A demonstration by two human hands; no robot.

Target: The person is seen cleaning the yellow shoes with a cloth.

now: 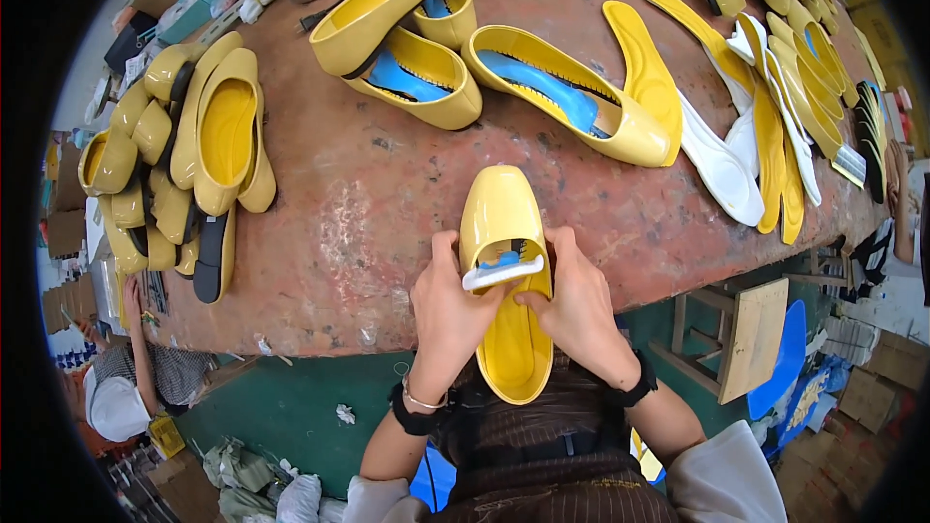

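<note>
A glossy yellow flat shoe (500,201) is between my hands, its toe pointing away from me. A yellow insole (513,358) with a white underside lies along the shoe toward its heel end. The insole's white front edge (502,273) is bent up at the mouth of the toe, where some blue lining shows. My left hand (450,295) is closed around the left side of the shoe and insole. On the right side, my right hand (578,305) grips the shoe, its thumb pressed on the insole. Fingers underneath are hidden.
Yellow shoes with blue inside (572,97) lie ahead on the worn red table (339,261). Loose insoles (722,160) are at the right. Piled shoes (225,136) stand at the left. A wooden stool (754,339) is beyond the right table edge; another person (121,397) is at far left.
</note>
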